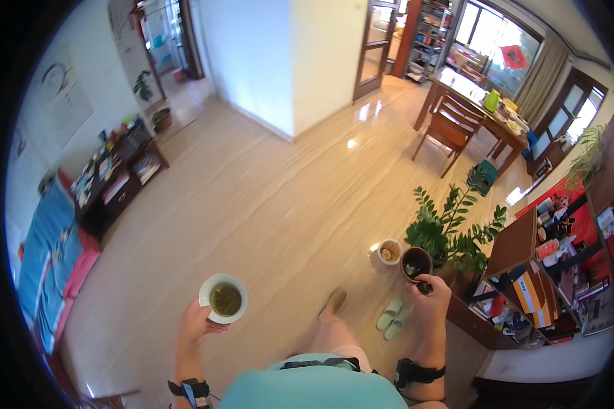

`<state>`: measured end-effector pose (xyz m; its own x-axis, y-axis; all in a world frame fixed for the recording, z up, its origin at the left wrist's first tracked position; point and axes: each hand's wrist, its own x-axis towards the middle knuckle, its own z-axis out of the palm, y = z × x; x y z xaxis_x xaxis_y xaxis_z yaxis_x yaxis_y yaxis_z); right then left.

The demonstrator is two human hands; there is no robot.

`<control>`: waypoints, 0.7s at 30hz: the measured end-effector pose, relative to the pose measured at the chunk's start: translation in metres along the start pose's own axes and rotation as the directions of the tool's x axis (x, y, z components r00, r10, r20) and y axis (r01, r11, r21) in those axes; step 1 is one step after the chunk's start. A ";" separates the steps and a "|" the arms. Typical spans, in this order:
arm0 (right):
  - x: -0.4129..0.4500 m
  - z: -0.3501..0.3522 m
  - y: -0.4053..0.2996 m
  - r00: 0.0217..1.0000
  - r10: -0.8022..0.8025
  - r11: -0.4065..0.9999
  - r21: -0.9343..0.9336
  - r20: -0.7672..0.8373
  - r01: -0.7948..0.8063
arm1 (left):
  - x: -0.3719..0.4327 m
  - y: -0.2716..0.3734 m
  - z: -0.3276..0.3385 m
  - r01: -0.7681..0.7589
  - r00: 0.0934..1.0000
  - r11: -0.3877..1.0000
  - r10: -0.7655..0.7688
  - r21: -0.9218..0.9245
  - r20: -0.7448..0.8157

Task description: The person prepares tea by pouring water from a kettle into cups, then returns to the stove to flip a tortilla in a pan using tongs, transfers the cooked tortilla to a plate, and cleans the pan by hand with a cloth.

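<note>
My left hand (195, 321) grips the rim of a white bowl (204, 297) and holds it out over the floor. Dark green liquid, apparently with leafy bits, lies in the bowl. On the right, my right hand (434, 297) has hold of a brown cup (404, 271) at its near side. The cup's inside is dark, with some pale specks at the bottom. A small dark part shows between the fingers, but I cannot tell what it is. Just left of the brown cup, farther down, a white container (397, 259) has brownish contents.
A leafy potted plant (435, 225) stands beyond my right hand. Crowded shelves (511, 243) rise at the right. Pale green slippers (393, 319) lie near my foot. Farther off are a wooden chair (453, 128), a dining table (435, 97), a low cabinet (117, 191) and a blue-covered seat (43, 245).
</note>
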<state>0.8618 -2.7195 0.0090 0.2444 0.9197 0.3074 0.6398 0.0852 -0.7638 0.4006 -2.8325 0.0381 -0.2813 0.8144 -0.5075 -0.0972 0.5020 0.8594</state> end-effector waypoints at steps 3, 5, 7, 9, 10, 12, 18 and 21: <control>0.080 0.043 0.021 0.999 -0.016 1.000 0.018 -0.047 0.017 | 0.090 0.058 0.040 -0.010 1.000 0.999 0.010 0.035 -0.004; 0.143 0.064 0.021 0.996 0.084 0.995 0.061 0.001 -0.084 | 0.147 0.093 0.069 0.013 1.000 0.999 -0.014 -0.034 -0.011; 0.212 0.086 0.015 0.996 0.086 0.991 0.103 0.002 -0.085 | 0.194 0.125 0.089 -0.001 1.000 1.000 0.001 -0.012 -0.008; 0.281 0.104 0.014 0.997 -0.053 0.998 -0.043 0.058 0.055 | 0.244 0.164 0.112 -0.005 1.000 1.000 0.005 -0.014 0.004; 0.315 0.117 0.017 0.996 -0.084 0.996 -0.016 0.033 0.084 | 0.268 0.182 0.123 0.004 1.000 0.999 -0.004 -0.036 0.003; 0.379 0.143 0.012 0.998 -0.050 0.999 0.017 0.045 0.049 | 0.319 0.212 0.145 0.006 1.000 0.997 -0.006 -0.073 -0.001; 0.567 0.221 0.029 0.999 -0.023 0.997 0.073 0.045 0.020 | 0.485 0.296 0.214 -0.027 0.999 0.999 0.028 -0.040 0.025; 0.654 0.256 0.052 0.999 0.010 0.996 0.094 -0.034 -0.007 | 0.575 0.350 0.257 0.025 0.998 1.000 -0.025 0.006 0.061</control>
<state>0.8687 -2.0157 0.0252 0.2757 0.9069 0.3186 0.5666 0.1144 -0.8160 0.4504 -2.1136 0.0315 -0.2200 0.8176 -0.5321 -0.0986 0.5240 0.8460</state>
